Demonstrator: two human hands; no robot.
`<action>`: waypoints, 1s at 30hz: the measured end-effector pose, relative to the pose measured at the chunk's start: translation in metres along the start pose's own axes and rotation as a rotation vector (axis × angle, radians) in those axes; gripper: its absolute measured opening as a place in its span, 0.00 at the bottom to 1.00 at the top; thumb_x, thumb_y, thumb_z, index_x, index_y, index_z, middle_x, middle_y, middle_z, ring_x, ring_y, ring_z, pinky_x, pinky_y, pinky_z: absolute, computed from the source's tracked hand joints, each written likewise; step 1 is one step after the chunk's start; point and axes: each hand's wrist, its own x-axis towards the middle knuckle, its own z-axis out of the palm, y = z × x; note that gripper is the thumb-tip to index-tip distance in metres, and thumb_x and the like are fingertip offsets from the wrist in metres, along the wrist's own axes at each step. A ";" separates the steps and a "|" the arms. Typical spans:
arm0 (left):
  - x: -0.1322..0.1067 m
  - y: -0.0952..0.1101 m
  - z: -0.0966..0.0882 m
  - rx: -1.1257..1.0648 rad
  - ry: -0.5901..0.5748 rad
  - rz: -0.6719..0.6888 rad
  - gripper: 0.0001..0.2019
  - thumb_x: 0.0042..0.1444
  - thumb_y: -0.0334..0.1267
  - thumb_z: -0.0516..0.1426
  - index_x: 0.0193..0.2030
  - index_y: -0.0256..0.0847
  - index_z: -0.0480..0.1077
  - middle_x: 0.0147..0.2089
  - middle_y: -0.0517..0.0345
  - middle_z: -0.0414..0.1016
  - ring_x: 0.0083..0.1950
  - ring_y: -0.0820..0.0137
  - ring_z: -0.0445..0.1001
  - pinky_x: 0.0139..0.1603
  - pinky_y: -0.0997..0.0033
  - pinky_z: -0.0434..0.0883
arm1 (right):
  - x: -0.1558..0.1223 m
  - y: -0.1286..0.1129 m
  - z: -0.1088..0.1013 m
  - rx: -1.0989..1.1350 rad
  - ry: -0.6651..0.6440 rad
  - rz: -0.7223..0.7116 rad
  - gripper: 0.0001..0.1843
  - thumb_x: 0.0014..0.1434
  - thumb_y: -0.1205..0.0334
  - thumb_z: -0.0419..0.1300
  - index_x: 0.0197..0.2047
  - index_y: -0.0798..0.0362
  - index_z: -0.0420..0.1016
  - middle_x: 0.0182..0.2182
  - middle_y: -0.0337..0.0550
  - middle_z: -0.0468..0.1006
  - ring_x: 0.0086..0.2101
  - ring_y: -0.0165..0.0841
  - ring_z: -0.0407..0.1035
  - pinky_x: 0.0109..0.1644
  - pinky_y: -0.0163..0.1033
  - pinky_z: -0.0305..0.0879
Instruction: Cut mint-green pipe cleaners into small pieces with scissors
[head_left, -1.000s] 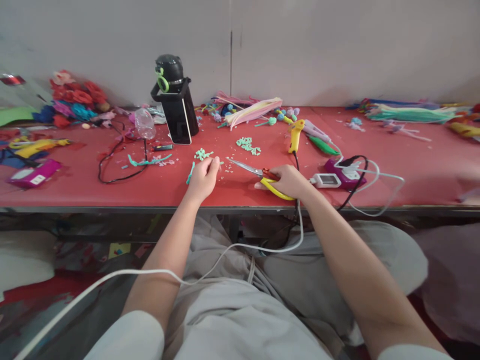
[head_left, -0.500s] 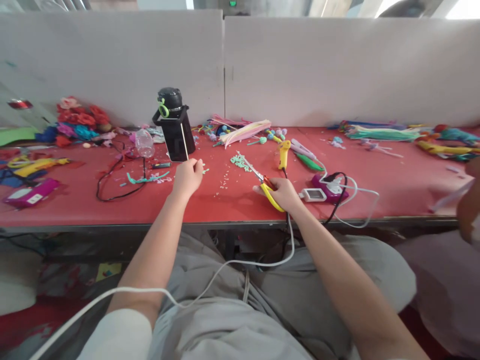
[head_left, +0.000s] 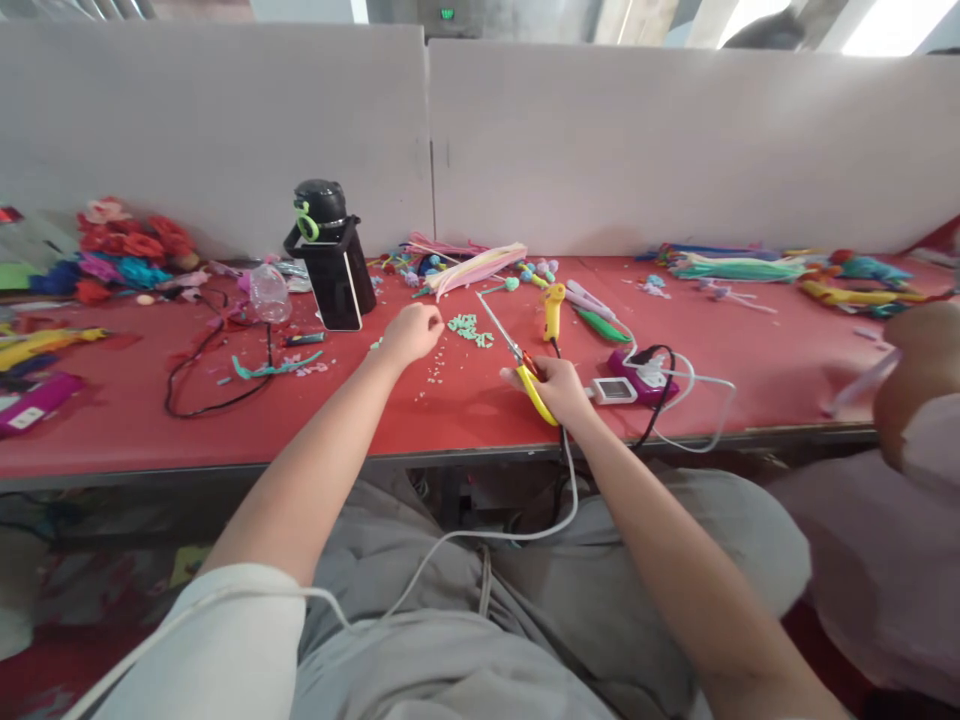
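Observation:
My left hand [head_left: 412,335] is closed, its fingers curled, just left of a small pile of mint-green cut pieces [head_left: 469,329] on the red tabletop. Whatever it may be gripping is hidden. My right hand [head_left: 561,388] is wrapped round scissors [head_left: 537,396] with yellow and red handles. Their slim blades point away from me, up and left, with the tips close to the green pile. Tiny pale scraps [head_left: 433,372] lie scattered between my hands. Behind the right hand stands a yellow glue gun [head_left: 553,312].
A black bottle [head_left: 319,206] and a phone [head_left: 335,287] stand at left behind my left hand. Pink and cream fuzzy stems [head_left: 484,268] lie at the back. A purple power strip [head_left: 642,378] with cables sits right. Another person's arm [head_left: 922,350] is at the far right.
My left hand has moved right, away from the phone and closer to the green pieces. My right hand keeps its hold on the scissors. The view has shifted slightly.

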 end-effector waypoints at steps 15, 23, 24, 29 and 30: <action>0.033 0.036 0.048 0.044 -0.177 0.005 0.07 0.63 0.28 0.58 0.42 0.39 0.78 0.49 0.45 0.80 0.52 0.61 0.77 0.56 0.64 0.71 | 0.006 0.004 0.002 0.043 0.015 -0.022 0.33 0.46 0.35 0.72 0.23 0.50 0.57 0.22 0.31 0.51 0.26 0.26 0.46 0.29 0.37 0.40; 0.034 0.036 0.039 -0.059 -0.083 -0.047 0.05 0.58 0.27 0.62 0.38 0.38 0.79 0.40 0.49 0.83 0.46 0.61 0.80 0.54 0.64 0.73 | 0.006 0.002 0.002 0.023 0.017 -0.030 0.33 0.46 0.35 0.71 0.22 0.49 0.56 0.21 0.31 0.51 0.25 0.26 0.47 0.29 0.37 0.40; 0.034 0.035 0.038 -0.072 -0.073 -0.054 0.05 0.57 0.27 0.62 0.38 0.38 0.79 0.39 0.49 0.83 0.46 0.61 0.80 0.54 0.65 0.73 | 0.006 0.003 0.002 0.023 0.018 -0.025 0.33 0.46 0.35 0.71 0.22 0.49 0.56 0.21 0.31 0.51 0.25 0.26 0.47 0.29 0.37 0.40; 0.038 0.033 0.032 -0.086 -0.045 -0.071 0.08 0.57 0.25 0.61 0.40 0.36 0.81 0.42 0.48 0.85 0.47 0.60 0.81 0.54 0.65 0.74 | 0.006 0.003 0.001 0.007 0.021 -0.019 0.33 0.45 0.35 0.72 0.22 0.49 0.56 0.21 0.31 0.51 0.26 0.26 0.47 0.29 0.37 0.41; 0.038 0.033 0.032 -0.083 -0.041 -0.064 0.09 0.57 0.24 0.61 0.41 0.36 0.82 0.42 0.47 0.85 0.48 0.59 0.82 0.55 0.65 0.74 | 0.006 0.004 0.001 0.004 0.020 -0.021 0.33 0.45 0.35 0.72 0.22 0.49 0.55 0.21 0.31 0.51 0.26 0.26 0.47 0.29 0.37 0.41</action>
